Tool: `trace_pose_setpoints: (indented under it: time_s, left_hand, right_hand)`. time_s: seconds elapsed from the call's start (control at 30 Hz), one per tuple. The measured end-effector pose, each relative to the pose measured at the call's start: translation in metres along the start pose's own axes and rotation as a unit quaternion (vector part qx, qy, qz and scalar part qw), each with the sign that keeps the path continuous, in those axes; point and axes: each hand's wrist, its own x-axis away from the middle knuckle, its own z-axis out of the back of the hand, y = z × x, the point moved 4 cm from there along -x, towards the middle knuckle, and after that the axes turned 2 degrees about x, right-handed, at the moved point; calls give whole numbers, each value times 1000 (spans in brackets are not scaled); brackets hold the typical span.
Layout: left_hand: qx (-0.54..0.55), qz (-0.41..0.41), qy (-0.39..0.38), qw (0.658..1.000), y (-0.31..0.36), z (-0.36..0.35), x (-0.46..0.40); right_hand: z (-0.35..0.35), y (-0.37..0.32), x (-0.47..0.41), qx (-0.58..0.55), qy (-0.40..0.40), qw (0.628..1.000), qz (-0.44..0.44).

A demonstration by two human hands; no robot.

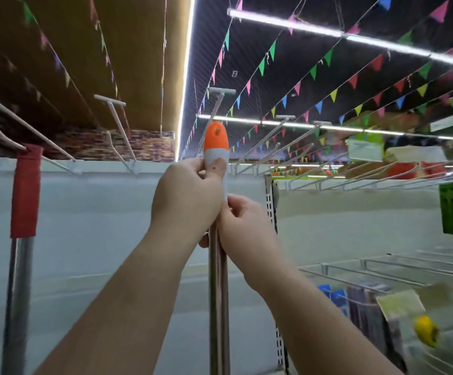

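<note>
The person is showing a bare left forearm point(128, 307) and a bare right forearm point(314, 315), both smooth and sleeveless, ending in a bare left hand point(187, 196) and a bare right hand point(247, 228), with a small dark dot sitting on the left thumb point(216, 169).

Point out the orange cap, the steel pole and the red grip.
orange cap point(215, 138): head view, on its orange upper half.
steel pole point(219, 307): head view, on the bare shaft, lower down.
red grip point(25, 193): head view, middle of the sleeve.
</note>
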Motion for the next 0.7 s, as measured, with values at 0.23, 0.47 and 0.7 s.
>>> trace_pose_setpoints:
  time_s: [0.23, 0.47, 0.7]
  left_hand:
    - [-96, 12, 11, 995, -8, -5, -11]
    - [-49, 83, -16, 995, -41, -15, -26]
    - [0, 86, -26, 996, -53, -19, -20]
  right_hand:
    - [-9, 12, -10, -56, -30, 997, -54]
    - [-23, 34, -30, -66, -41, 992, -102]
    - [-21, 56, -30, -105, -40, 987, -117]
